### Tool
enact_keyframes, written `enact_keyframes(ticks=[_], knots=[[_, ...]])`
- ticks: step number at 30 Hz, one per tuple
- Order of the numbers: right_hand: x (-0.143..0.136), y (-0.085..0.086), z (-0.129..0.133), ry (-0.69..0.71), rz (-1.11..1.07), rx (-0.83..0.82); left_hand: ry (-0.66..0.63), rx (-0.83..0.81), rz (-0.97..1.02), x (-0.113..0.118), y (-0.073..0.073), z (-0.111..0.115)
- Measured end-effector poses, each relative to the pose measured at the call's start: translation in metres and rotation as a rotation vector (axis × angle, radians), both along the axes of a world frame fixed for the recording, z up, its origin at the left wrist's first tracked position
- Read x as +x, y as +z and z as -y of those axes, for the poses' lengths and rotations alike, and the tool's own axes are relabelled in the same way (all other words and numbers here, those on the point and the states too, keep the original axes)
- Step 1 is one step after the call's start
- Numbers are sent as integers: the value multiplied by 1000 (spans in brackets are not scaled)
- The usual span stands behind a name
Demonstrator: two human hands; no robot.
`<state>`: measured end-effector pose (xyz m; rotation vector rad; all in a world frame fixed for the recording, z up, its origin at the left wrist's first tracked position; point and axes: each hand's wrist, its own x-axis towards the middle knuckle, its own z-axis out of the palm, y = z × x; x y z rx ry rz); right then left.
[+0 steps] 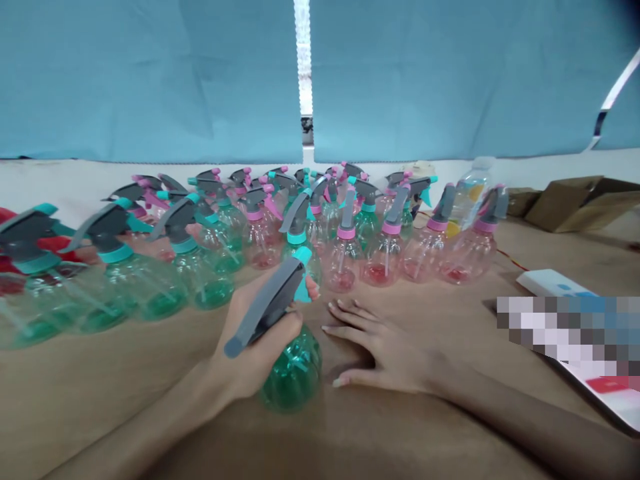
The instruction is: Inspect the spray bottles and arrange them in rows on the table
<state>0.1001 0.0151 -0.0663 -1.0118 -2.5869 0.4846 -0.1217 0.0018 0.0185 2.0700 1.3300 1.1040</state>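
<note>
My left hand (260,340) is closed around the neck of a green spray bottle (293,373). That bottle has a grey sprayer head with a teal nozzle and trigger, and it stands slightly tilted above or on the brown table (200,420); contact at its base is hard to make out. Just right of it, my right hand (375,347) lies on the tabletop with fingers spread, holding nothing. Beyond both hands stand several more spray bottles: green ones with teal collars, such as this one (160,293), and pink ones with pink collars, such as this one (383,257).
At the back right are a clear plastic bottle (473,193) and an open cardboard box (575,200). A white box (555,283) and a partly blurred flat item (607,390) lie at the right. Blue cloth (150,80) hangs behind the table.
</note>
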Motion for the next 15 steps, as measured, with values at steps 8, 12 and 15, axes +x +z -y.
enact_keyframes(ticks=[8,12,15], knots=[[1,-2,0,3,7,-17,-83,-34,56,1,3,0],[4,-7,-1,14,11,-26,-75,-55,47,5,4,2],[5,-10,-1,8,-3,-29,-92,-35,90,8,2,3]])
